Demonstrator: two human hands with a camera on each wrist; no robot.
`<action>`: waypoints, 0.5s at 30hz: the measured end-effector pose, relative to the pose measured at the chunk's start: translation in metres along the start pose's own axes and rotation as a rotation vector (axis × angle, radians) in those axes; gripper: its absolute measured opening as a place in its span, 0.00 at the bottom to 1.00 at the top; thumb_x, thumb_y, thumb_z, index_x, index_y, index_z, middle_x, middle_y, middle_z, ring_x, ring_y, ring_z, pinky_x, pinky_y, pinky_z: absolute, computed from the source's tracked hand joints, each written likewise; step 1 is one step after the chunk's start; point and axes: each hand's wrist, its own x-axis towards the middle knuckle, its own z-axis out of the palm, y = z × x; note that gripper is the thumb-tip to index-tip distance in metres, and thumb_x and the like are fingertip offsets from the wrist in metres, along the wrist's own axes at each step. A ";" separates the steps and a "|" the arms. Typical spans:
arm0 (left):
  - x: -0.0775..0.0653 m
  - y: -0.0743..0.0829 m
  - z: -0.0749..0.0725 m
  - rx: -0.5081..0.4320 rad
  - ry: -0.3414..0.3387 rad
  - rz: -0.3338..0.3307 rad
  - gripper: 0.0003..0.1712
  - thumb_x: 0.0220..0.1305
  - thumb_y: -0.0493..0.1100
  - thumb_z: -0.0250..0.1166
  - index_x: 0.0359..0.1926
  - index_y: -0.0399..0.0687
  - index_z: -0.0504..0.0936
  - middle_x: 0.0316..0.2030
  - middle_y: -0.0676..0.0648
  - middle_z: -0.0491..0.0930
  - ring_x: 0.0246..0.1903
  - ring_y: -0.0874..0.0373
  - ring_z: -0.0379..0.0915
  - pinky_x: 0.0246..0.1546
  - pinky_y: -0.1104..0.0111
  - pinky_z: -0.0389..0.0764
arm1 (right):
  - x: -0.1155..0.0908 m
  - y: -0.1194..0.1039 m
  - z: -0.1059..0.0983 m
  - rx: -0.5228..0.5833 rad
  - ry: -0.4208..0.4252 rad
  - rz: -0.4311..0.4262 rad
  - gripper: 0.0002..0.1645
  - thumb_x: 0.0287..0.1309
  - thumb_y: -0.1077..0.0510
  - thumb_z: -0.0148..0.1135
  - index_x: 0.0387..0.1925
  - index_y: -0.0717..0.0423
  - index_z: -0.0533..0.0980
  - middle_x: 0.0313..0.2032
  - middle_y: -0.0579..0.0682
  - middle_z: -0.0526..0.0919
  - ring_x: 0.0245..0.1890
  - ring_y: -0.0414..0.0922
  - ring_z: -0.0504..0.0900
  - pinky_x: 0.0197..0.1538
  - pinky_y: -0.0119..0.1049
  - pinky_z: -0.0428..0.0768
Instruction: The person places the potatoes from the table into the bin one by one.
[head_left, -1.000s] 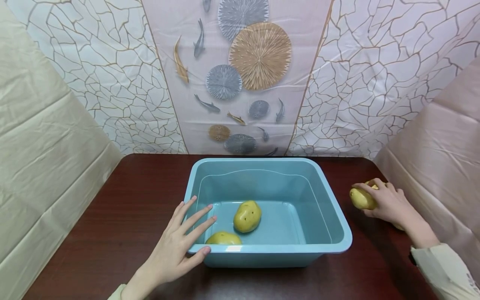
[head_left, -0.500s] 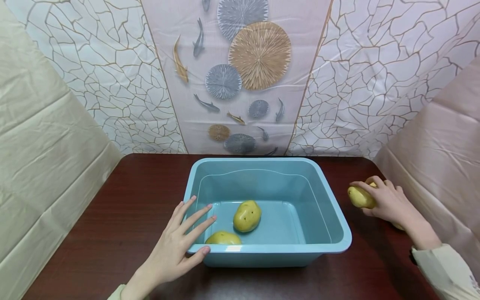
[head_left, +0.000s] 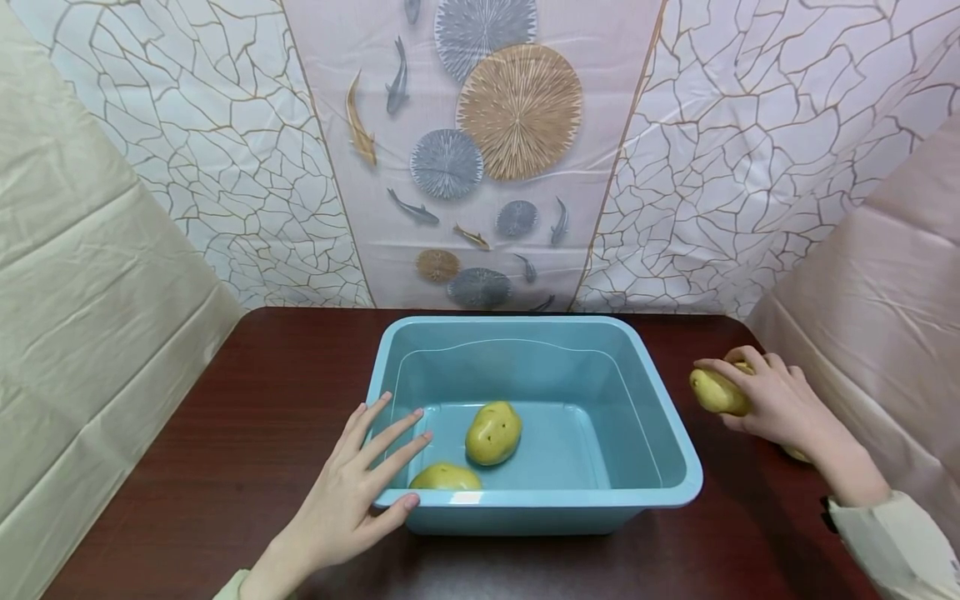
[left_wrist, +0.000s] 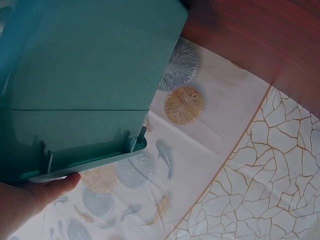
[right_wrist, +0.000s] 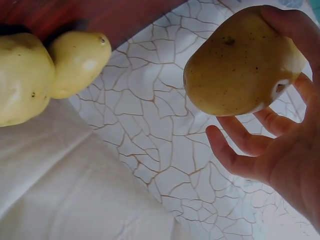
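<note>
Between the thumb and fingers of my right hand [head_left: 783, 408] is a yellow potato [head_left: 717, 392], gripped to the right of a blue plastic basin [head_left: 570, 498]. The right wrist view shows this held potato [right_wrist: 242, 62] close up, raised off the table. My left hand [head_left: 341, 492] rests at the basin's near left corner with its fingers spread over the rim. One potato [head_left: 493, 433] lies mid-floor inside the basin. Another potato [head_left: 446, 477] is by the near wall, its lower part hidden by the rim.
Two more potatoes, a larger potato [right_wrist: 22, 80] and a smaller potato [right_wrist: 80, 65], lie on the dark red table [head_left: 187, 433] at the right, mostly hidden by my right hand in the head view. Patterned cloth [head_left: 682, 167] hangs behind the table; pale cloth [head_left: 877, 308] borders the right side.
My right hand has shifted slightly left and up with the potato in its grip. The left hand and the basin have stayed in place.
</note>
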 end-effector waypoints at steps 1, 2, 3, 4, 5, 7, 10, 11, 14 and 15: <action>0.000 0.000 0.000 -0.001 0.000 0.000 0.28 0.65 0.59 0.41 0.59 0.52 0.69 0.61 0.48 0.65 0.65 0.42 0.48 0.67 0.56 0.38 | 0.000 -0.001 -0.001 -0.001 0.002 -0.004 0.43 0.24 0.55 0.73 0.52 0.41 0.69 0.41 0.52 0.68 0.35 0.55 0.68 0.26 0.41 0.60; 0.000 0.000 0.000 -0.002 0.000 0.000 0.28 0.65 0.59 0.41 0.59 0.52 0.69 0.61 0.48 0.65 0.65 0.42 0.48 0.67 0.56 0.38 | 0.001 -0.002 -0.002 -0.001 0.005 -0.008 0.43 0.24 0.55 0.73 0.52 0.41 0.69 0.41 0.52 0.68 0.35 0.55 0.68 0.26 0.41 0.60; 0.000 0.000 0.000 -0.002 0.000 0.000 0.28 0.65 0.59 0.41 0.59 0.52 0.69 0.61 0.48 0.65 0.65 0.42 0.48 0.67 0.56 0.38 | 0.001 -0.003 -0.003 -0.003 0.007 -0.012 0.43 0.23 0.55 0.73 0.52 0.41 0.69 0.41 0.52 0.68 0.35 0.55 0.68 0.26 0.41 0.60; 0.000 0.000 0.000 -0.003 0.000 0.000 0.28 0.65 0.59 0.41 0.59 0.52 0.69 0.61 0.48 0.65 0.65 0.42 0.48 0.67 0.56 0.38 | 0.001 -0.004 -0.004 -0.003 0.009 -0.015 0.43 0.23 0.55 0.73 0.52 0.41 0.69 0.41 0.52 0.68 0.35 0.55 0.68 0.26 0.40 0.60; 0.000 0.000 0.000 -0.002 0.000 0.000 0.28 0.65 0.59 0.41 0.59 0.52 0.69 0.61 0.48 0.65 0.65 0.42 0.48 0.67 0.55 0.39 | 0.001 -0.005 -0.005 -0.004 0.011 -0.017 0.43 0.23 0.55 0.73 0.52 0.41 0.69 0.41 0.52 0.68 0.35 0.55 0.68 0.26 0.40 0.60; 0.000 0.000 0.000 -0.004 0.000 0.000 0.28 0.65 0.59 0.41 0.59 0.52 0.69 0.61 0.48 0.65 0.65 0.42 0.48 0.67 0.56 0.38 | 0.002 -0.007 -0.007 -0.008 0.016 -0.022 0.44 0.23 0.55 0.73 0.52 0.40 0.69 0.41 0.51 0.68 0.35 0.55 0.68 0.26 0.40 0.60; -0.001 0.000 0.000 -0.003 -0.001 -0.001 0.27 0.65 0.59 0.42 0.59 0.52 0.69 0.61 0.48 0.65 0.65 0.42 0.47 0.66 0.53 0.41 | 0.002 -0.009 -0.010 -0.009 0.020 -0.027 0.44 0.23 0.55 0.74 0.52 0.40 0.68 0.41 0.51 0.68 0.36 0.54 0.67 0.27 0.40 0.59; -0.001 0.000 0.000 -0.001 -0.001 -0.001 0.27 0.65 0.59 0.42 0.59 0.53 0.69 0.61 0.48 0.65 0.65 0.43 0.48 0.66 0.53 0.42 | 0.002 -0.010 -0.011 -0.010 0.022 -0.028 0.44 0.23 0.55 0.73 0.52 0.40 0.68 0.41 0.51 0.68 0.36 0.54 0.67 0.27 0.40 0.59; -0.001 0.000 0.000 -0.004 0.002 0.001 0.27 0.65 0.58 0.42 0.59 0.52 0.69 0.61 0.48 0.65 0.65 0.42 0.48 0.66 0.53 0.42 | 0.002 -0.013 -0.014 -0.010 0.027 -0.030 0.44 0.23 0.55 0.73 0.52 0.40 0.69 0.42 0.51 0.68 0.36 0.54 0.67 0.27 0.39 0.59; -0.001 0.000 0.000 -0.003 0.003 0.002 0.28 0.65 0.59 0.42 0.59 0.52 0.69 0.61 0.48 0.65 0.65 0.42 0.48 0.67 0.54 0.41 | 0.003 -0.014 -0.015 -0.009 0.029 -0.029 0.44 0.23 0.55 0.73 0.52 0.39 0.69 0.42 0.51 0.68 0.36 0.54 0.67 0.28 0.39 0.59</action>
